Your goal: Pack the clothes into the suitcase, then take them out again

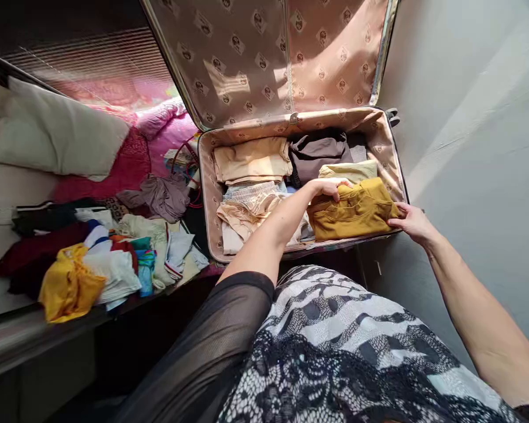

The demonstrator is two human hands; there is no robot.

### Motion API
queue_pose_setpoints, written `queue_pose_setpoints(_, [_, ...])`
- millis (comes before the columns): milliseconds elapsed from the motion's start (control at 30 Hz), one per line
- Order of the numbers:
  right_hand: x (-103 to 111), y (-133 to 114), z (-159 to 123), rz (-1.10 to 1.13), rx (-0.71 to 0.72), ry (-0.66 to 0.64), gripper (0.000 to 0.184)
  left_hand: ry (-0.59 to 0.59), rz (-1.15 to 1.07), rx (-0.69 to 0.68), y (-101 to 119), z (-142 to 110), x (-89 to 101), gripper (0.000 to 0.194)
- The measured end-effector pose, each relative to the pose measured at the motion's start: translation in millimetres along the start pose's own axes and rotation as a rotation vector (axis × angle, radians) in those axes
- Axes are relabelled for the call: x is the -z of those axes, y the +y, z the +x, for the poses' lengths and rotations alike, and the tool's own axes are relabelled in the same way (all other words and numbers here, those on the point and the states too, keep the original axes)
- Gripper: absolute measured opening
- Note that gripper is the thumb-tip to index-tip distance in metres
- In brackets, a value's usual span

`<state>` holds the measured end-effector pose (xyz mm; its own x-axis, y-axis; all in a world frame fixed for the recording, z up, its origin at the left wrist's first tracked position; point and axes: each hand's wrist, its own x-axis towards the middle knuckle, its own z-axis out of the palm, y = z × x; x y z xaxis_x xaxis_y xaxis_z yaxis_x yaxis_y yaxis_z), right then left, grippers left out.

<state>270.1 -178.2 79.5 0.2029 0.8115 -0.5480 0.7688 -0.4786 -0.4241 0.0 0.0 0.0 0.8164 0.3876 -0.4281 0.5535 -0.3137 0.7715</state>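
Note:
A folded mustard-yellow garment point(355, 212) lies in the front right corner of the open suitcase point(205, 194). My left hand point(332, 188) pinches its upper left edge, thumb on top. At its right edge, my right hand point(412, 222) grips the side between thumb and fingers. Behind the garment sits a folded pale yellow cloth point(348, 170), partly covered. Farther back is a dark brown folded garment point(320, 154). To the left are a folded peach garment point(252, 157) and peach shorts with a gathered waistband point(247, 208), partly hidden by my left forearm.
The suitcase lid point(264, 64) stands raised at the back. A grey wall point(476, 117) rises close on the right. On the left surface lie piled clothes, including a bright yellow garment point(70, 285), beside a lilac cloth point(161, 197) and a white pillow point(57, 129).

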Motion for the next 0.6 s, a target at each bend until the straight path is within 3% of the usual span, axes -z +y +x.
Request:
queue_pose_setpoints(67, [4.5, -2.4, -0.7, -0.264, -0.071, 0.014, 0.06, 0.175, 0.049, 0.151, 16.1, 8.8, -19.2, 0.088])
queue_pose_setpoints(133, [7.3, -7.1, -5.1, -0.487, -0.066, 0.042, 0.054, 0.3, 0.113, 0.213, 29.3, 10.2, -37.1, 0.084])
queue_pose_setpoints(233, [8.5, -17.0, -15.1, -0.742, 0.103, 0.111, 0.057, 0.391, 0.25, 0.135, 38.5, -5.2, -61.2, 0.078])
queue_pose_setpoints(300, [7.1, -22.3, -14.0, -0.8, 0.205, 0.136, 0.072, 0.358, 0.363, -0.001, 37.1, -20.0, -76.1, 0.086])
queue_pose_setpoints(400, [-1.7, -25.8, 9.6, -0.788, 0.178, -0.077, 0.107, 0.223, 0.435, -0.096, 27.1, -32.5, -96.6, 0.106])
queue_pose_setpoints(500, [-19.3, -23.7, 43.3, -0.757, 0.071, -0.299, 0.134, 0.087, 0.364, 0.007, 18.6, -32.3, -112.6, 0.116])
queue_pose_setpoints(600, [-37.7, -8.1, 58.5, -0.711, 0.109, -0.327, 0.139, 0.051, 0.291, 0.086, 24.6, -35.7, -121.7, 0.115])
